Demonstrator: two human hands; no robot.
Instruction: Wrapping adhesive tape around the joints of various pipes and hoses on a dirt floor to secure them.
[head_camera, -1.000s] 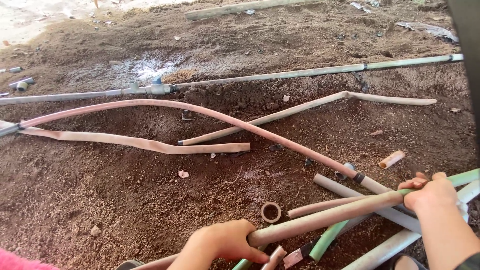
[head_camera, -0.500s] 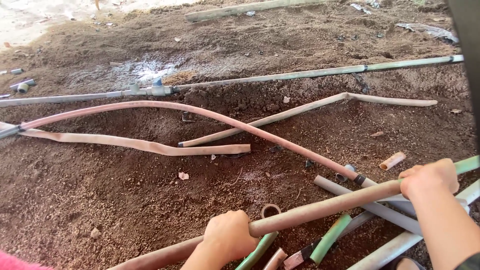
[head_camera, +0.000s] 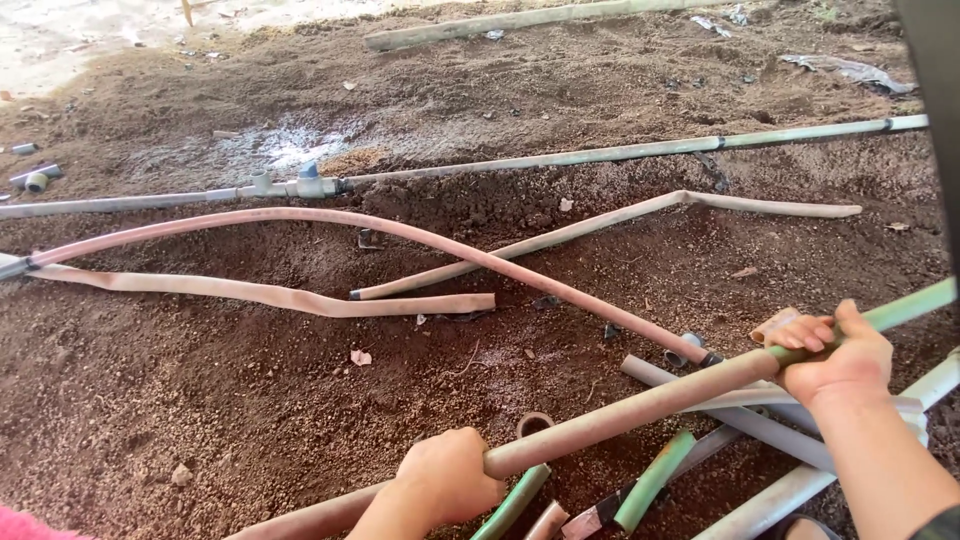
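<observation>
Both of my hands grip one long, mud-stained pipe (head_camera: 640, 405) that slants from the lower left up to the right, where its end turns green. My left hand (head_camera: 445, 478) is closed around it near the bottom middle. My right hand (head_camera: 838, 352) is closed around it further up, at the right. The pipe is lifted above a pile of grey and green pipe pieces (head_camera: 700, 460) lying on the soil.
Brown soil (head_camera: 200, 400) covers the ground. A flattened pinkish hose (head_camera: 300, 298) and a longer round hose (head_camera: 420, 235) lie across it. A long grey pipe with a blue fitting (head_camera: 300, 185) runs behind them. A small pipe ring (head_camera: 534, 423) sits near my left hand.
The pipe in my hands has risen and moved up and left, away from the pile. My right hand has lifted higher and my left hand has moved up along with it.
</observation>
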